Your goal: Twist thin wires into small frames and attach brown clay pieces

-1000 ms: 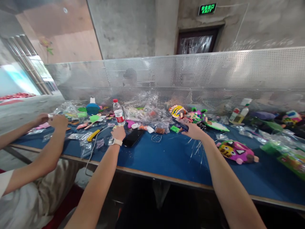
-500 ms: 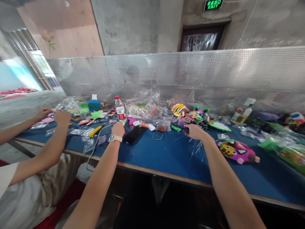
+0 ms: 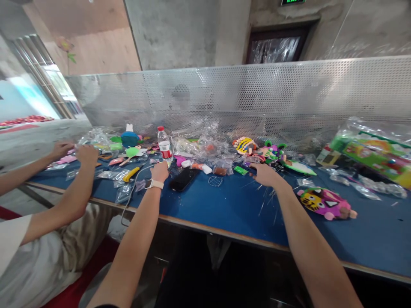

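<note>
My left hand [image 3: 159, 172], a white watch on its wrist, is closed beside the clear water bottle [image 3: 165, 147]. A pale cable [image 3: 131, 188] runs up to it; whether the fingers grip the cable or something else is hidden. My right hand [image 3: 266, 174] is closed around a dark, purple-marked tool [image 3: 248, 167], whose kind I cannot make out. Thin wires [image 3: 269, 199] lie under that hand. A black phone [image 3: 184, 179] and a round wire frame [image 3: 215, 181] lie between my hands. Right of my right forearm sits a pink clay animal mask [image 3: 326, 204].
A co-worker's hands [image 3: 85, 154] are at work on the left. Plastic bags [image 3: 212, 143], clay pieces and a yellow cutter [image 3: 131, 174] cover the table's back and left. A colourful bagged pack [image 3: 379, 154] stands at back right. A perforated metal screen [image 3: 224, 92] closes the far edge.
The colourful bagged pack has shifted from the right edge toward the back right, covering things there. The view has turned slightly. Both my hands stay in about the same places.
</note>
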`<state>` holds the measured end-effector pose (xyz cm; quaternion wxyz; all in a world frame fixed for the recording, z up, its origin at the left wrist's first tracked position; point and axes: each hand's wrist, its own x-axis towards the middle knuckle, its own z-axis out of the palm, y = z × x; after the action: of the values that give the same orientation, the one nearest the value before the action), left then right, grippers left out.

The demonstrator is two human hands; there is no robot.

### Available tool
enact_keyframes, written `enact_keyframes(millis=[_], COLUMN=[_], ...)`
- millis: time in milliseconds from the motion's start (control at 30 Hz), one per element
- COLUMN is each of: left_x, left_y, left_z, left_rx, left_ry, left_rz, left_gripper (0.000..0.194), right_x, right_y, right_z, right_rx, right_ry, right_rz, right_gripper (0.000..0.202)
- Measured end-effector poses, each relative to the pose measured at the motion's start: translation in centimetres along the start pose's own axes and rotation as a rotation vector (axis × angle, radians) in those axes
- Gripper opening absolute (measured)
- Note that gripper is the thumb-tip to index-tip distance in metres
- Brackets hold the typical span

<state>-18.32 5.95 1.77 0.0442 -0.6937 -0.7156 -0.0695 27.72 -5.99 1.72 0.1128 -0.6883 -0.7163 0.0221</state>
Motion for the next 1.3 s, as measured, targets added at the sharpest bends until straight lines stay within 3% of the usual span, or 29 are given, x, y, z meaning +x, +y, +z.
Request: enact_keyframes(millis=[133, 333, 500, 667, 867, 1000, 1200, 1300], left_x=[-0.1, 0.3, 1.2, 2.0, 2.2, 2.1, 2.4, 2.7], left_y=[0.0, 0.0, -0.1, 0.0, -1.0, -1.3, -1.4, -1.6], left_z=[0.1, -0.1, 0.2, 0.4, -1.4, -2.3, -2.4, -2.3], left_rx=[0.026, -0.071, 0.075, 0.173, 0.259, 0.281, 0.218, 0.171], left_ry=[0.021, -0.045, -0.100, -0.140, -0.109, -0.042, -0.034, -0.045], left_rz=[-0.029, 0.068, 0.088, 0.226, 0.391, 0.405, 0.401, 0.333], left_gripper=[0.033, 0.024, 0.031, 0.035, 0.044, 0.049, 0.032, 0.028], right_x=[0.0, 0.1, 0.1, 0.1, 0.4, 0.4, 0.1, 0.1], right_y=[0.1, -0.2, -0.4, -0.4, 0.3, 0.3, -0.3, -0.3], right_z=[0.1, 0.0, -0.1, -0.2, 0.0, 0.0, -0.3, -0.3], right_rx=[0.007, -0.008, -0.033, -0.021, -0.033, -0.048, -0.026, -0.008], right_ry=[0.008, -0.015, -0.006, -0.005, 0.017, 0.008, 0.000, 0.005], right_rz=[-0.016, -0.011, -0.002, -0.003, -0.035, -0.031, -0.032, -0.023], right_gripper=[0.041, 0.038, 0.044, 0.041, 0.041, 0.043, 0.041, 0.045])
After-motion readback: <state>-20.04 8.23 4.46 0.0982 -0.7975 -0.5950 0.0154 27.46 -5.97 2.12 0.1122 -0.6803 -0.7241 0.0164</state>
